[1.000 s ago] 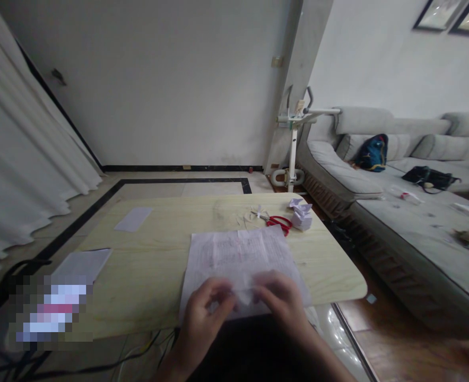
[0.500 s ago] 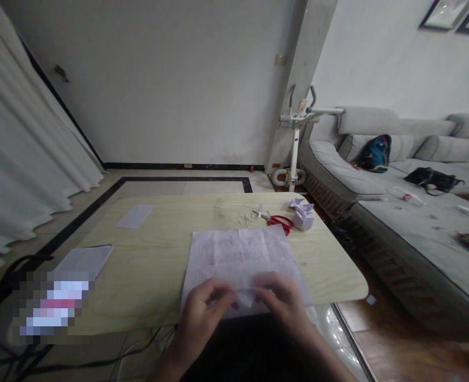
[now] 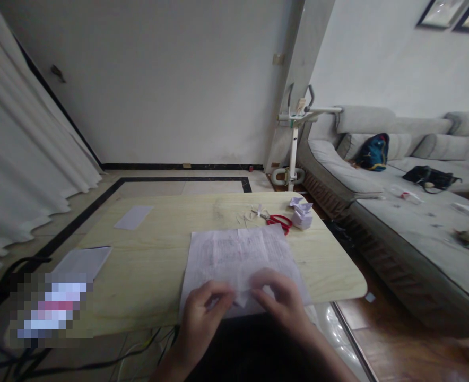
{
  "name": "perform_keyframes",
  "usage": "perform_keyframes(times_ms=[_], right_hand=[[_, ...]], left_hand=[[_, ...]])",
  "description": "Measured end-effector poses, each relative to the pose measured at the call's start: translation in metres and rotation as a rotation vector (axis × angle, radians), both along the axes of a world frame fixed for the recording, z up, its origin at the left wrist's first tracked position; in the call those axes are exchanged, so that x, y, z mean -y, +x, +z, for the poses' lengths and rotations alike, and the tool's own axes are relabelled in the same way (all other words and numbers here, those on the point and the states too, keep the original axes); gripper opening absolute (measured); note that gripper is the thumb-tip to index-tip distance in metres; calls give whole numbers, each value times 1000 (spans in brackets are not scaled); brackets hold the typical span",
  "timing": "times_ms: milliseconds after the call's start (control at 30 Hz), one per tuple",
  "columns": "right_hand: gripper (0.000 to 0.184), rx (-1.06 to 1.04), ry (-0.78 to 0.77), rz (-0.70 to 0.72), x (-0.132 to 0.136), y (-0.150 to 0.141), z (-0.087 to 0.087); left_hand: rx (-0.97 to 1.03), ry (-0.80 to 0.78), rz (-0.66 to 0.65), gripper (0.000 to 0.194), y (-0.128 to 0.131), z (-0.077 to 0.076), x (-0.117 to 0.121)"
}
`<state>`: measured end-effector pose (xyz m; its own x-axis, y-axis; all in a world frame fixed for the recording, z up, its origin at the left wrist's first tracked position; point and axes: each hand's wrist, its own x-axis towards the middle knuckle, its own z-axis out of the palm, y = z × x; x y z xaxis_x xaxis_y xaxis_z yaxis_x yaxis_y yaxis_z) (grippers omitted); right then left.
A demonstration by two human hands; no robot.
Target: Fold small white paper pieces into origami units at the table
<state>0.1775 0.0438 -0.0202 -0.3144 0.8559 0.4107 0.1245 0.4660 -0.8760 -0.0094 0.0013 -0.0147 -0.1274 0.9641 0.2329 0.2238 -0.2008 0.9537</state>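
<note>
Between my hands is a small piece of white folded paper (image 3: pixel 242 298), coming to a point at its lower edge. My left hand (image 3: pixel 208 305) pinches its left side with thumb and forefinger. At its right side my right hand (image 3: pixel 276 294) is closed in a pinch, slightly smeared by motion. Both hands are over a large creased sheet of printed paper (image 3: pixel 214 254) at the near edge of the table. Just beyond the sheet lie scissors (image 3: pixel 278 220) with red handles, and beside them folded paper shapes (image 3: pixel 302 216).
The pale wooden table (image 3: pixel 150 281) has thin scraps (image 3: pixel 244 218), a white paper (image 3: pixel 133 217) and a stack of sheets (image 3: pixel 85 260) on it. A pixelated patch covers its left corner. A grey sofa (image 3: pixel 378 212) stands right, white exercise equipment (image 3: pixel 293 143) behind.
The small paper's point has shifted slightly left between my fingers. My right fingers have moved a little on it; both hands stay in nearly the same place.
</note>
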Motion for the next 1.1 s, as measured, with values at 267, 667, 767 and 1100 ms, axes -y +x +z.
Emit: perform_keyframes(times_ms=[267, 667, 767, 1100], right_hand=[[14, 51, 62, 119, 2, 2, 7], [12, -72, -141, 9, 6, -9, 6], [7, -48, -108, 2, 7, -10, 5], [8, -48, -5, -39, 8, -11, 6]], left_hand=[[-38, 49, -38, 4, 4, 1, -3], [-56, 160, 103, 7, 8, 0, 4], [-29, 104, 143, 9, 11, -4, 5], [-132, -21, 44, 19, 8, 0, 1]])
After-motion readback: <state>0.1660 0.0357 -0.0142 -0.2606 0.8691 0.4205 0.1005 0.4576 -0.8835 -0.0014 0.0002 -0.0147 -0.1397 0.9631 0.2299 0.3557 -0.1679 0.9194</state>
